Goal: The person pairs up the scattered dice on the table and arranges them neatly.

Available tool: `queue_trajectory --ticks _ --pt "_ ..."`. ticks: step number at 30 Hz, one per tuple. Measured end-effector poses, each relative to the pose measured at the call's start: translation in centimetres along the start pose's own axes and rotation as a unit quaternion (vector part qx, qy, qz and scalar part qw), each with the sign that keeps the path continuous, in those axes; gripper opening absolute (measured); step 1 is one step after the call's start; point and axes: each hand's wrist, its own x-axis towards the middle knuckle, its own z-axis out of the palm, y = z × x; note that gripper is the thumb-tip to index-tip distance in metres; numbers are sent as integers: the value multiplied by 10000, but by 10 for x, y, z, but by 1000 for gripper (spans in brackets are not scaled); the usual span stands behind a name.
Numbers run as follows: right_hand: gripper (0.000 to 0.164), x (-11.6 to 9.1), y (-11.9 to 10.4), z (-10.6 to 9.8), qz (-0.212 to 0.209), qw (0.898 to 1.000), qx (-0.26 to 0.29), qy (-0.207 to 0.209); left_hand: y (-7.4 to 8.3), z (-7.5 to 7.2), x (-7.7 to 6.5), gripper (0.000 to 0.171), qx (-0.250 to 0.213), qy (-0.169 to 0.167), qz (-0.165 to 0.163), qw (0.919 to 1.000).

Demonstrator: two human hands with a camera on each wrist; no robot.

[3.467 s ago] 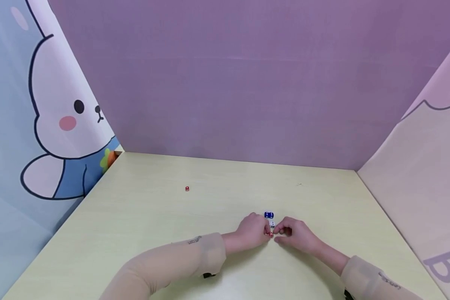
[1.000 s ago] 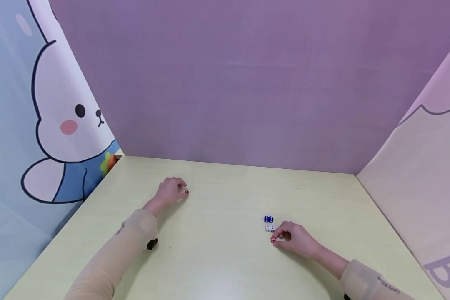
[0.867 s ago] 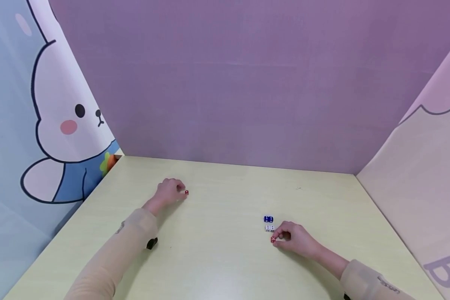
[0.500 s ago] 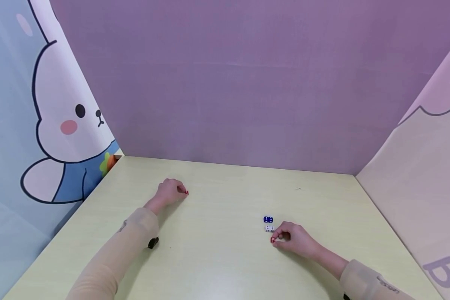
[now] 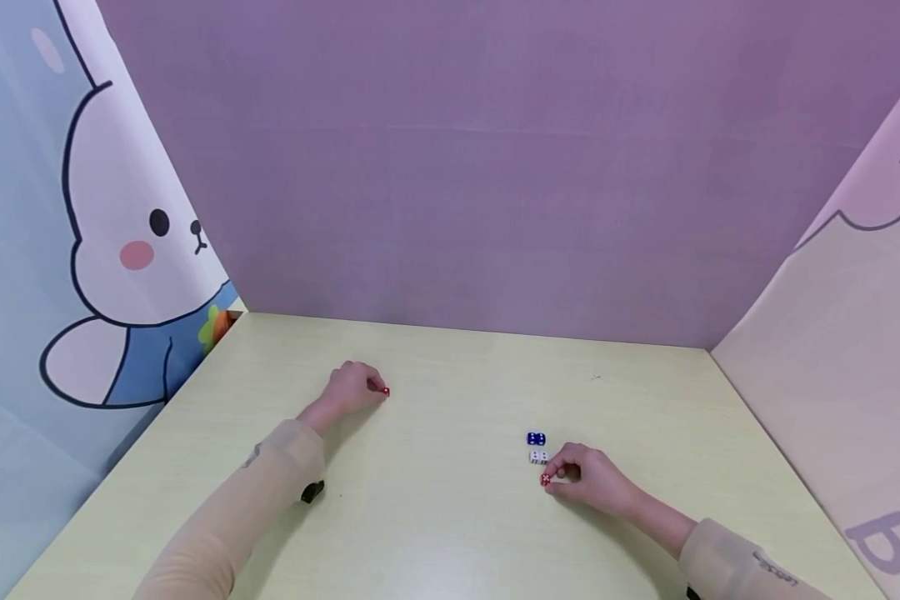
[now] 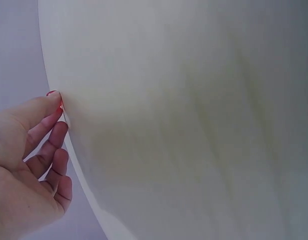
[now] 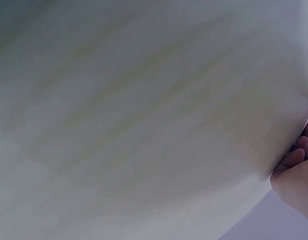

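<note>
In the head view, my left hand (image 5: 354, 388) pinches a red die (image 5: 386, 392) between thumb and index finger, toward the far left of the table. Red also shows at the fingertips of the left hand (image 6: 36, 155) in the left wrist view. Farther right and nearer, my right hand (image 5: 596, 482) holds another red die (image 5: 545, 480) by thumb and forefinger on the tabletop. Just beyond that die sit two white dice (image 5: 538, 457) side by side, and behind them two blue dice (image 5: 536, 438). At the right wrist view's edge, only part of the right hand (image 7: 296, 175) appears; its die is hidden.
A pale wooden table (image 5: 435, 517) lies under both hands. Behind it rises a purple panel (image 5: 480, 183). Printed side panels stand at left, with a cartoon rabbit (image 5: 135, 217), and at right. A small dark mark (image 5: 596, 377) shows on the table's far right.
My left hand left the dice group, reached the far red die, closed its fingertips on it, and has moved it slightly right and nearer. My right hand has stayed at its red die lately.
</note>
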Motion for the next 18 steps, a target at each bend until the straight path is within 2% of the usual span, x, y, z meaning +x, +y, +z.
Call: queue_trajectory --ticks 18 --pt "16 0 1 0 118 9999 9 -44 45 18 -7 9 -22 -114 275 9996"
